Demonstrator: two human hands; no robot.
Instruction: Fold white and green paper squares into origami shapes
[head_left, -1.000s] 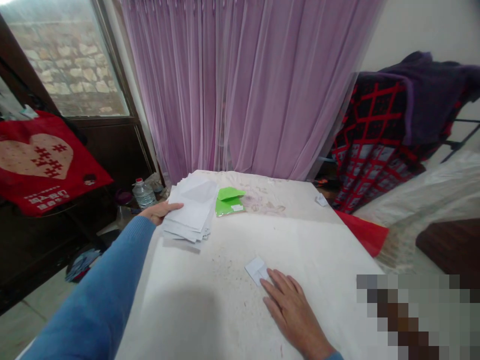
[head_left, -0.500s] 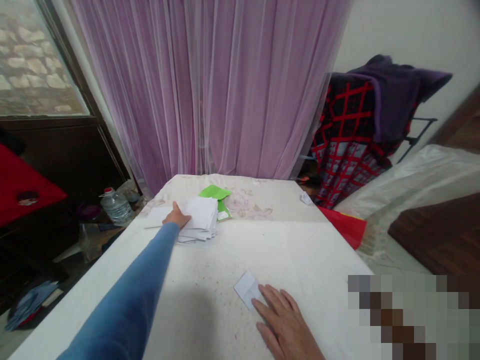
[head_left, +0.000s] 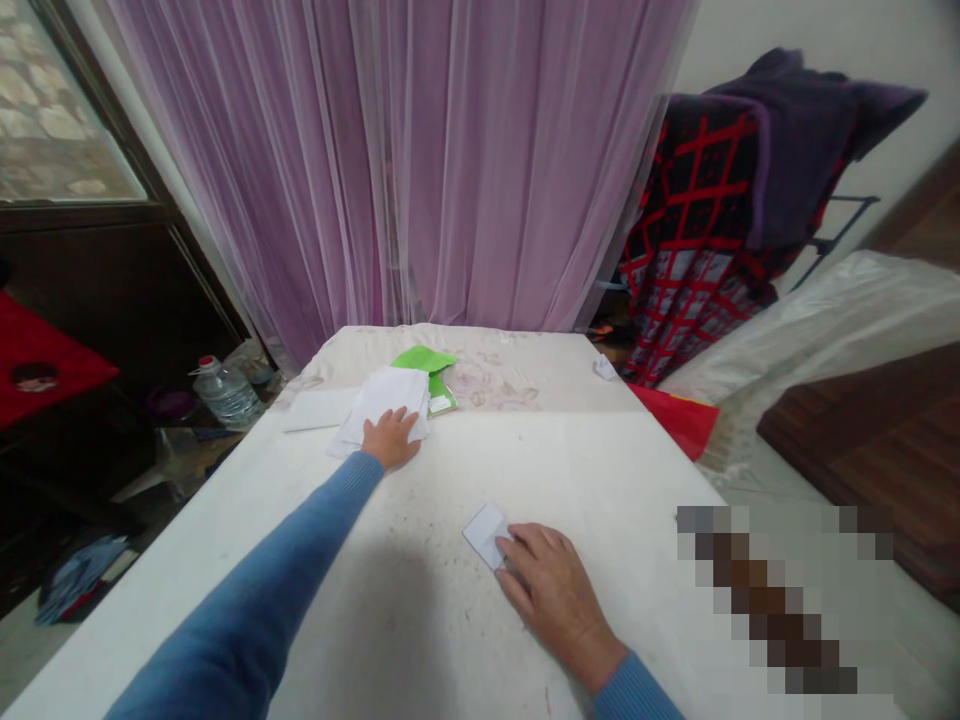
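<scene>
1. White paper stack [head_left: 382, 405] lies loosely squared near the far end of the white-covered surface [head_left: 600, 480], with its sheets slightly fanned.
2. My left hand [head_left: 390, 440] rests palm down on the near edge of that stack, fingers open. I see no clear grip on it.
3. A small folded white paper square [head_left: 484, 535] lies on the surface nearer me, well apart from the stack.
4. My right hand [head_left: 544, 585] rests relaxed and unclenched on the surface, with its fingertips [head_left: 510, 540] touching the paper square's near corner.
5. A flat white paper sheet [head_left: 319, 408] lies just left of the stack, and a bright green paper packet [head_left: 424, 358] sits just behind it, partly covered.
6. A crumpled white paper scrap [head_left: 604, 368] lies by the far right corner, near a red plastic sheet [head_left: 675, 420] hanging off the right edge.
7. Beyond the far left corner stands a clear plastic water bottle [head_left: 223, 393], and a sheer lilac curtain [head_left: 390, 150] hangs behind the far edge.
</scene>
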